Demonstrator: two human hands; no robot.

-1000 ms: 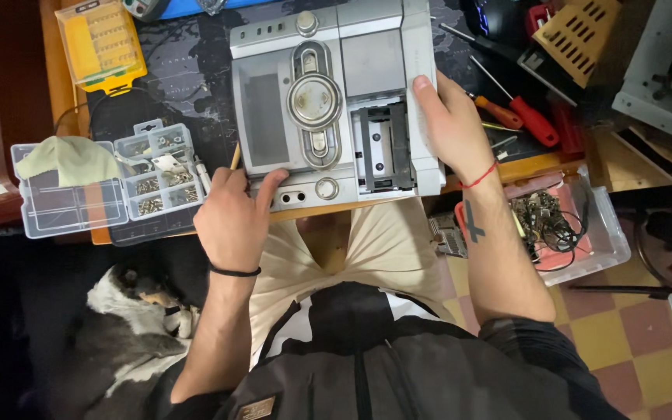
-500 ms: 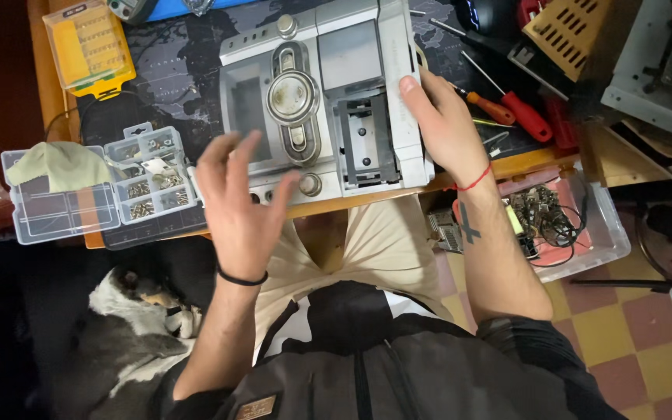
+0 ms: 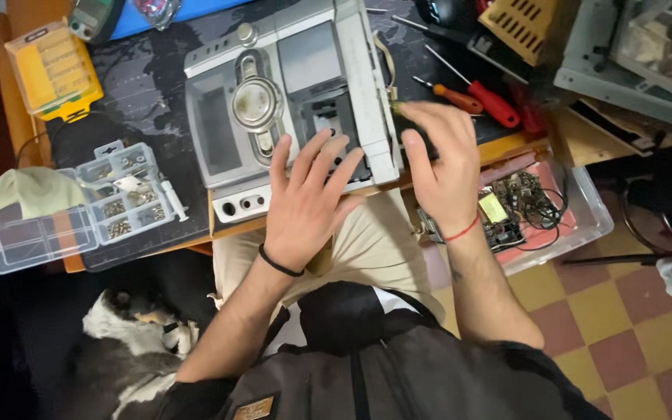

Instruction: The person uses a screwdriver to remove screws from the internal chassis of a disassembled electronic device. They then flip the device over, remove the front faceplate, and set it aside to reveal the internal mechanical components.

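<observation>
While flat on the grey stereo front (image 3: 274, 101), left hand (image 3: 305, 202) (fingers spread); right hand (image 3: 441, 167) gripping its edge.

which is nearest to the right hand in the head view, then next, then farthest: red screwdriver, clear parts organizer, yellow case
From the right hand:
1. red screwdriver, just beyond it on the desk.
2. clear parts organizer, across at the desk's left edge.
3. yellow case, far left corner.

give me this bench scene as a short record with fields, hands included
left hand: flat, fingers spread, on the front of the grey stereo unit
right hand: at the unit's right edge, over a green-handled tool, grip unclear
left of unit: clear parts organiser, yellow case
right of unit: red-handled screwdrivers
below desk: clear bin of circuit boards, cat
</observation>
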